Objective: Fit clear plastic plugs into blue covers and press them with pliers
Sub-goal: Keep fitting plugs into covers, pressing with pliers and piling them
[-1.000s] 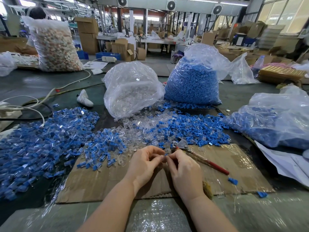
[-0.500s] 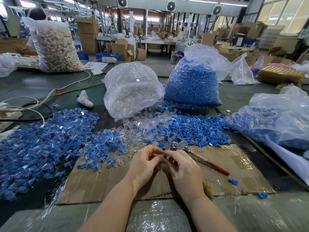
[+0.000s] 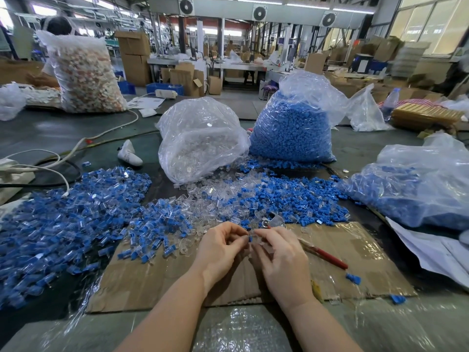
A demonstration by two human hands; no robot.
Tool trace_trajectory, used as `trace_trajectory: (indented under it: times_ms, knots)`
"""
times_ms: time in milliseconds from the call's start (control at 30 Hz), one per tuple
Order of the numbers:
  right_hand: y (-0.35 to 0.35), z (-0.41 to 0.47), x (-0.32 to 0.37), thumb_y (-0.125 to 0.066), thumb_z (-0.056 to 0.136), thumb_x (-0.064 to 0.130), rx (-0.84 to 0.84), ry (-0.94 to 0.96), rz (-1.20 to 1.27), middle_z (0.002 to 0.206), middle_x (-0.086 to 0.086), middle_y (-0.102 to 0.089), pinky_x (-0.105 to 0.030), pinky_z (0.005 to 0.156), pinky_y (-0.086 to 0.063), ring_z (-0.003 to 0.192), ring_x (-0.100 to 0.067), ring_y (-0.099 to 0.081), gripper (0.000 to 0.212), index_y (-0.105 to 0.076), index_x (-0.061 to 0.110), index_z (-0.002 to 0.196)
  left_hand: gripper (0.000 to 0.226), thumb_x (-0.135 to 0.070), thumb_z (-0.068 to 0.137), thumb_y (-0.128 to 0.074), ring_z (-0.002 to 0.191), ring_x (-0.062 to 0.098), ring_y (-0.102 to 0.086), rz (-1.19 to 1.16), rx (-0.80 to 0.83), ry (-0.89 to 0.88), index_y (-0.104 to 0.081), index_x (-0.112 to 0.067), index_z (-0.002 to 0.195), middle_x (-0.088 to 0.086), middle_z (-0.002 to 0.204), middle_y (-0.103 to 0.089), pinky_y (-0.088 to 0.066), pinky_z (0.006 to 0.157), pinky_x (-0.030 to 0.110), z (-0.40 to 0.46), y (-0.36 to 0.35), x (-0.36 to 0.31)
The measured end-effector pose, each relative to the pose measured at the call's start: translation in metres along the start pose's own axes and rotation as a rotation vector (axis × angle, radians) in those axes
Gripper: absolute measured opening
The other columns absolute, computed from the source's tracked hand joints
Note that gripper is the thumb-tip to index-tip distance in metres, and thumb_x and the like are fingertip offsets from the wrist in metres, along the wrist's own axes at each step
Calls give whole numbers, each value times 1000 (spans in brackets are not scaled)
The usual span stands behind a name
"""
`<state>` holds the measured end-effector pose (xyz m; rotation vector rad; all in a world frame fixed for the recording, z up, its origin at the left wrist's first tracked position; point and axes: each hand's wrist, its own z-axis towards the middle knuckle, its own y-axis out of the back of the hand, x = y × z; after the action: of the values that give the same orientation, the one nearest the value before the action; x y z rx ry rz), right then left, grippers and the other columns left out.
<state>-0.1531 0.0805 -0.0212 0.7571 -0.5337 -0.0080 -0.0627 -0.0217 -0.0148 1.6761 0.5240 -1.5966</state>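
Observation:
My left hand [image 3: 220, 247] and my right hand [image 3: 279, 257] meet fingertip to fingertip over the cardboard sheet [image 3: 330, 250]. Between them they pinch a small blue cover [image 3: 250, 239] with a clear plastic plug at it; how far the plug sits in the cover is hidden by my fingers. The red-handled pliers [image 3: 312, 247] lie on the cardboard just right of my right hand, jaws toward the piles. Loose clear plugs [image 3: 223, 194] and loose blue covers [image 3: 291, 199] are heaped just beyond my hands.
A large pile of assembled blue-and-clear pieces [image 3: 63, 224] spreads at the left. Behind stand a bag of clear plugs [image 3: 200, 138] and a bag of blue covers [image 3: 291, 130]; another blue bag [image 3: 418, 194] lies right. White cables [image 3: 50, 161] cross the left.
My hands have stayed in the same spot over the cardboard, fingertips working the small blue piece between them. The pliers have not moved.

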Motion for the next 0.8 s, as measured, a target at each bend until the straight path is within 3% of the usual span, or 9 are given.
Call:
trace_trajectory:
  times_ms: [67, 167, 233, 300, 433, 533, 633, 733, 800]
  knots:
    - [5, 2, -1, -73, 79, 25, -26, -99, -203, 101, -4, -63, -39, 79, -46, 95, -24, -59, 32, -65, 13, 109, 5, -3, 87, -61, 72, 18, -64, -12, -14, 26, -64, -5, 91, 15, 80, -66, -55, 72, 29, 0, -1, 0]
    - [15, 7, -10, -42, 87, 63, 345, -458, -564, 140, -8, -40, -48, 101, -31, 128, -27, -37, 74, -25, 19, 144, 6, 2, 89, -56, 55, 7, -61, -156, -20, 86, -61, -1, 91, 12, 72, -62, -50, 53, 16, 1, -3, -1]
    - [22, 8, -19, -30, 85, 71, 501, -538, -613, 150, -5, -27, -54, 107, -21, 135, -27, -28, 83, -9, 21, 148, 6, 2, 90, -54, 49, 5, -58, -208, -30, 111, -60, 0, 92, 11, 70, -61, -46, 48, 13, 2, -3, -2]
    - [24, 7, -23, -29, 88, 68, 522, -502, -635, 149, -4, -27, -54, 107, -22, 134, -27, -30, 79, -9, 21, 148, 6, 2, 90, -53, 46, 3, -55, -235, -42, 122, -59, 0, 91, 10, 68, -60, -45, 46, 13, 4, -4, -3]
    - [28, 10, -18, -33, 95, 51, 423, -304, -732, 133, -5, -44, -35, 90, -40, 116, -22, -44, 46, -40, 19, 127, 6, 2, 91, -52, 43, 4, -52, -295, -59, 168, -57, 2, 94, 9, 66, -58, -41, 40, 13, 6, -4, -6]
    - [35, 22, -11, -29, 98, 47, 426, -232, -656, 114, -3, -51, -29, 82, -41, 103, -20, -47, 36, -47, 18, 109, 6, -1, 91, -54, 45, 6, -53, -307, -75, 183, -59, -1, 94, 7, 67, -62, -40, 41, 17, 9, -3, -7]
    - [45, 39, 0, -27, 99, 46, 594, -291, -309, 96, -1, -54, -29, 79, -45, 89, -16, -51, 37, -49, 17, 94, 4, -5, 91, -56, 48, 12, -53, -339, -122, 205, -60, -7, 91, 7, 69, -63, -40, 42, 24, 14, -3, -7]
    - [53, 49, 13, -32, 100, 42, 734, -438, 56, 70, 4, -46, -16, 48, -35, 58, -9, -41, 35, -44, 18, 77, 6, -6, 89, -58, 46, 7, -53, -382, -165, 217, -62, -10, 88, 5, 72, -66, -42, 40, 24, 20, -1, -6]
    - [56, 50, 15, -34, 99, 42, 804, -488, 170, 65, 5, -42, -12, 39, -28, 52, -8, -35, 35, -45, 18, 77, 6, -6, 88, -59, 46, 4, -54, -392, -178, 216, -63, -10, 87, 7, 75, -66, -44, 38, 21, 22, 1, -7]
